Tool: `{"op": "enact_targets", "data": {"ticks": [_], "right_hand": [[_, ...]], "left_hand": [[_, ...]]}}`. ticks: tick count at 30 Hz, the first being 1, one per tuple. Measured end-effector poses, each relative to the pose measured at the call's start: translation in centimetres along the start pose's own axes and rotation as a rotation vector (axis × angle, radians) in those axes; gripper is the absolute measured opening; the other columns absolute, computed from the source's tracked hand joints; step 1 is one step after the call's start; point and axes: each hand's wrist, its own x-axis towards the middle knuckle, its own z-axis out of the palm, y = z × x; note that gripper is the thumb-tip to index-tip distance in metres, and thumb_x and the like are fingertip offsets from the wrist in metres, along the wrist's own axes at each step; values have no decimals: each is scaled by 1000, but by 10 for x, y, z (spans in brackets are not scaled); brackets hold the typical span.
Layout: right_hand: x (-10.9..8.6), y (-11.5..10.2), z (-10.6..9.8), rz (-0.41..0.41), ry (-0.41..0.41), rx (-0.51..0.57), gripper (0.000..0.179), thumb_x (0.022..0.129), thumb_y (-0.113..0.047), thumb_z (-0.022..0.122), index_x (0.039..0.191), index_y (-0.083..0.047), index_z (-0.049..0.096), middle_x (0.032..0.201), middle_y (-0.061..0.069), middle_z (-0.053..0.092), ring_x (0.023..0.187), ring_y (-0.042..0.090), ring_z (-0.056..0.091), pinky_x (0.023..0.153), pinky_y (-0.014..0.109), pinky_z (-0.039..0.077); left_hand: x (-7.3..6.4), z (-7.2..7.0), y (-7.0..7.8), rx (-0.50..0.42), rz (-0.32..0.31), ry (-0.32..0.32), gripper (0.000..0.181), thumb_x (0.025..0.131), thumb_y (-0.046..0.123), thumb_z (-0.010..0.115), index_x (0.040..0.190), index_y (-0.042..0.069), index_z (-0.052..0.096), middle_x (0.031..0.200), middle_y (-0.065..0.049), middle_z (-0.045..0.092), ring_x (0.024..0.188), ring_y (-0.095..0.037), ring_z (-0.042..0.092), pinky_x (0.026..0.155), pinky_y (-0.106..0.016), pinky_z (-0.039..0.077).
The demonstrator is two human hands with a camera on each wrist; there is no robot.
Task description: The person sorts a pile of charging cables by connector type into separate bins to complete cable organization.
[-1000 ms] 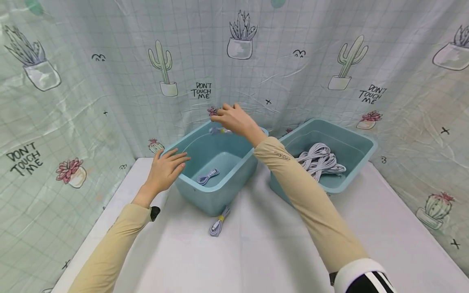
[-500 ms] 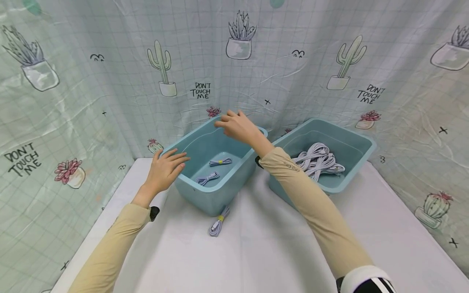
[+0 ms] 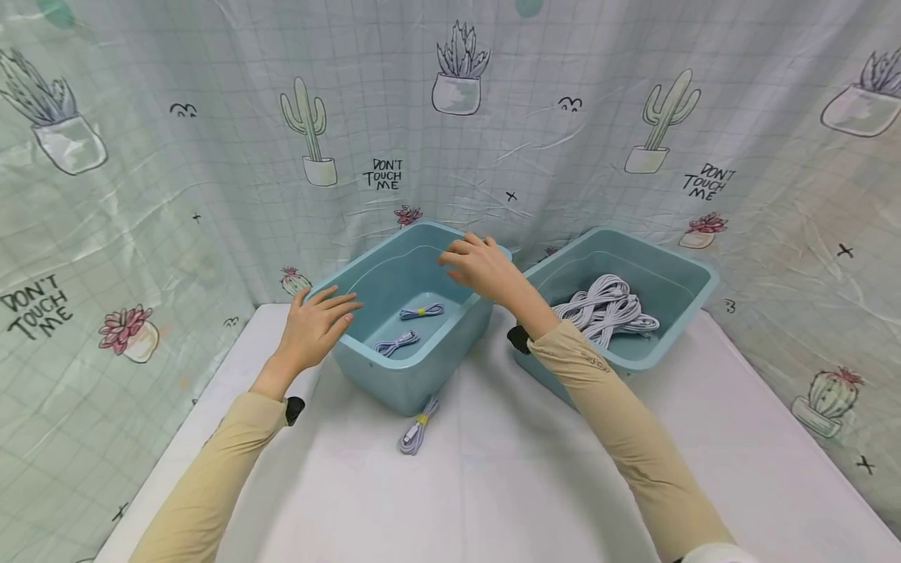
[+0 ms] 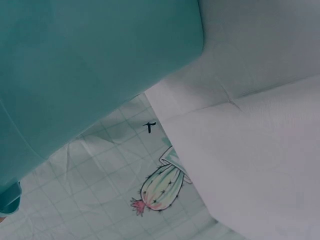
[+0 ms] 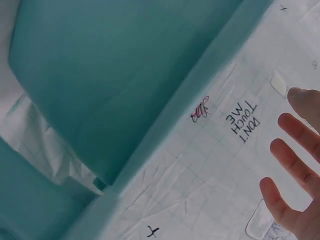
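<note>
My left hand rests at the left rim of the left blue bin, fingers spread over the edge. Over that bin's right side hovers my right hand, its fingers loosely bent with nothing in them; the right wrist view shows these fingers apart beyond the bin's rim. Two coiled cables lie on the bin's floor: one cable bundle with a yellow tie farther back, another cable bundle nearer the front. A third coiled cable with a yellow tie lies on the white table just before the bin.
To the right stands a second blue bin with a pile of white cables inside. Behind the white table hangs a curtain printed with cacti, close to both bins.
My right hand let a coiled cable drop into the left bin, where it now lies on the floor. The hand then drew back to the right and nearer; the left hand stayed put.
</note>
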Motion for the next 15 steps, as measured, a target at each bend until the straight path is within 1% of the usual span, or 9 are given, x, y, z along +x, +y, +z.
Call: {"op": "enact_targets", "data": {"ticks": [4, 7, 11, 15], "right_hand": [[-21, -5, 0, -6, 42, 24, 21, 81, -16, 66, 101, -17, 64, 100, 1, 62, 92, 20, 52, 64, 32, 40], [-37, -8, 4, -34, 77, 18, 23, 78, -17, 68, 101, -17, 64, 99, 1, 62, 89, 19, 52, 61, 30, 39], [-55, -13, 11, -72, 118, -8, 23, 76, -16, 70, 98, -16, 64, 97, 2, 62, 86, 20, 53, 60, 30, 40], [-72, -20, 14, -91, 135, -2, 23, 75, -13, 71, 97, -16, 64, 97, 1, 62, 87, 19, 54, 63, 31, 43]], "left_hand": [[0, 0, 1, -4, 5, 7, 39, 95, 36, 37, 112, 14, 64, 121, -10, 59, 121, -35, 44, 104, -60, 16], [1, 0, 1, -5, 5, 7, 37, 94, 34, 38, 112, 14, 64, 121, -10, 59, 121, -35, 44, 103, -60, 16], [1, 0, 1, -1, 3, 4, 32, 93, 29, 43, 112, 14, 64, 120, -10, 59, 121, -36, 44, 103, -60, 17], [0, 0, 1, -2, 2, 4, 35, 94, 32, 41, 112, 14, 64, 121, -10, 59, 121, -35, 44, 104, -60, 16]]}}
